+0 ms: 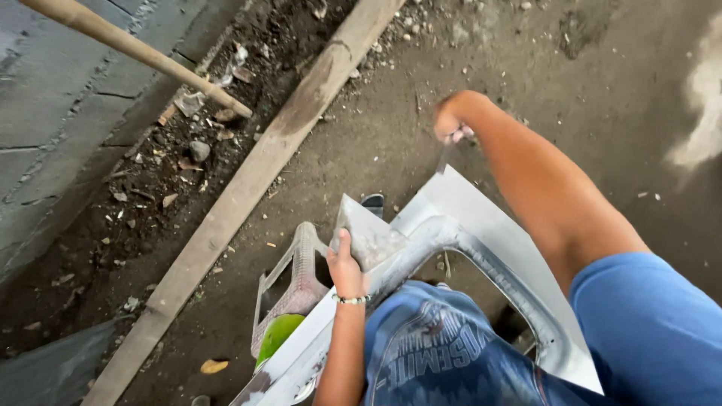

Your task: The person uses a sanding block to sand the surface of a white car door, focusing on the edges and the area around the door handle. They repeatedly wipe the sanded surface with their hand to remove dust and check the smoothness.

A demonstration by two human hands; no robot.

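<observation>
A bent grey sheet-metal panel [481,225] with a curved cutout rests across my lap. My left hand [346,267], with a bead bracelet at the wrist, presses on the panel's near left part, beside a raised triangular corner [365,229]. My right hand [451,124] is stretched out beyond the panel's far tip, fist closed around a thin tool whose shaft [444,158] reaches down to the metal edge. The tool is blurred and I cannot tell its kind.
A pale plastic stool [289,286] with a green part lies under the panel at left. A long wooden plank [248,188] runs diagonally over the dirt floor. A wooden pole [135,49] crosses the upper left above rubble and a concrete slab [45,113].
</observation>
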